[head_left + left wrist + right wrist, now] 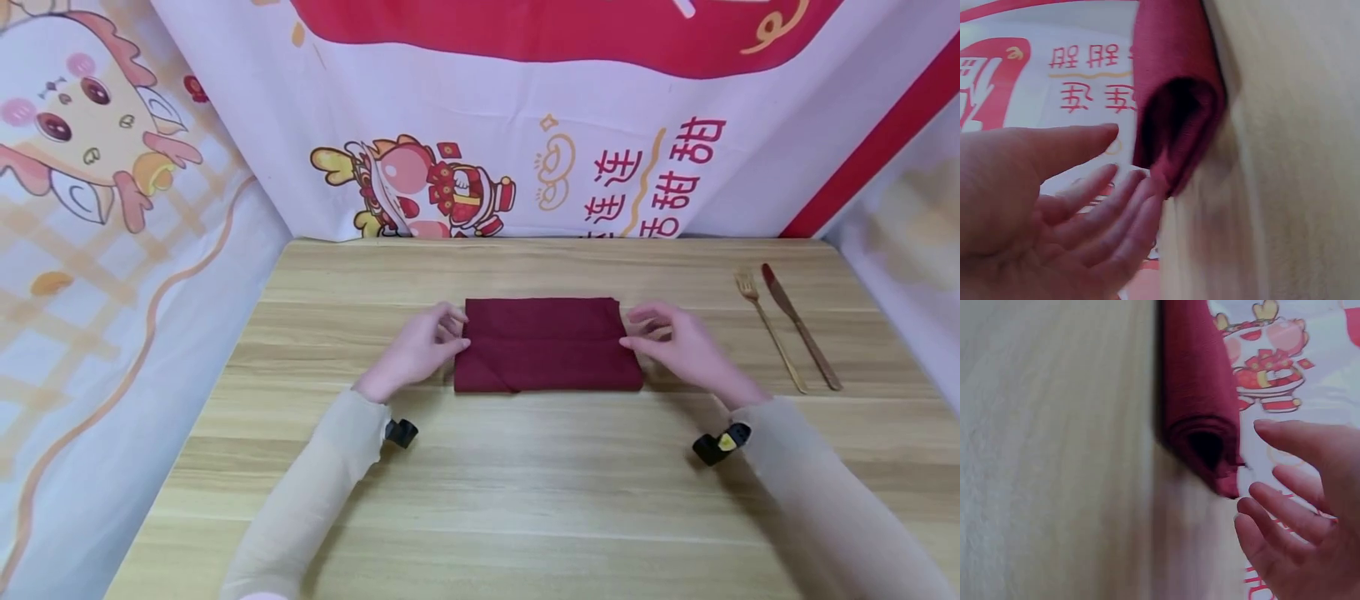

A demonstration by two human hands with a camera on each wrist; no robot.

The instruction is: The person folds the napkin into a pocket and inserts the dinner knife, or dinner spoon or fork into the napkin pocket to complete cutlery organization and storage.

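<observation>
Sitting on the wooden table [555,500] between two hands, the folded dark red cloth [551,358] lies flattish, with a diagonal crease near its lower left corner. Its ends look like a hollow roll in both wrist views. The left hand [412,354] is right at the cloth's left end, fingers loosely bent, thumb well off them, so no grip going on. Can't really tell if those fingertips are brushing the fabric. Right hand [686,350] is pretty much the mirror of that just off the cloth's right end: thumb and fingers spread, nothing pinched. Further right of the cloth there's a gold fork [775,342], then a knife [801,327] just beyond it, side by side. Behind the cloth hangs a white and red printed sheet [450,92].
</observation>
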